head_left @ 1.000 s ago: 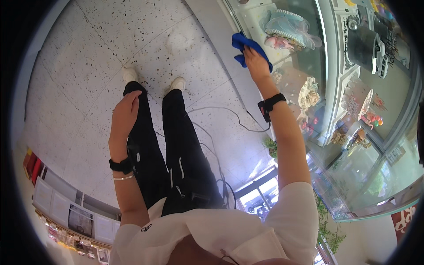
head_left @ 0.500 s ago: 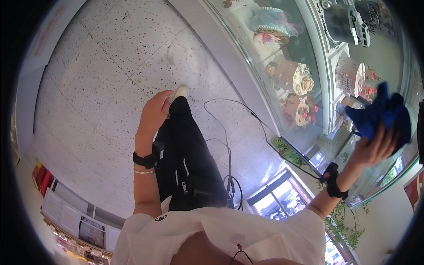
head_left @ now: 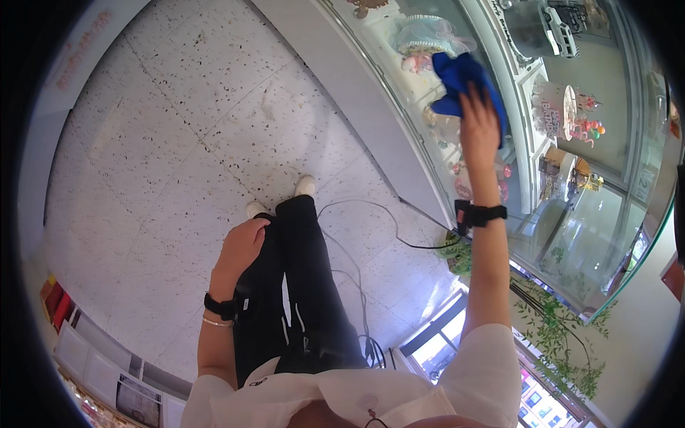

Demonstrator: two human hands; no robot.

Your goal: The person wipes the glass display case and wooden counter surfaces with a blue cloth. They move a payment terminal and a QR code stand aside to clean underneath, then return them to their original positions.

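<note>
A blue cloth (head_left: 462,80) lies under my right hand (head_left: 479,127), which presses it against the glass front of a display case (head_left: 389,107). The fingers are spread over the cloth, part of which sticks out past the fingertips. Behind the glass sit decorated cakes, among them a pale blue one (head_left: 427,34) and a pink one (head_left: 555,107); the cloth and hand cover some of the others. My left hand (head_left: 242,246) hangs beside my leg, holding nothing that I can see, its fingers loosely together and partly bent.
A thin black cable (head_left: 396,232) trails from my right wrist to the speckled floor (head_left: 193,121). Green leafy plants (head_left: 560,342) hang by the window at the right. White cabinets (head_left: 93,364) stand at the lower left, and a white panel (head_left: 71,71) at the upper left.
My right hand has swept the blue cloth leftward and farther along the display case. My left hand has dropped lower, and both shoes now show.
</note>
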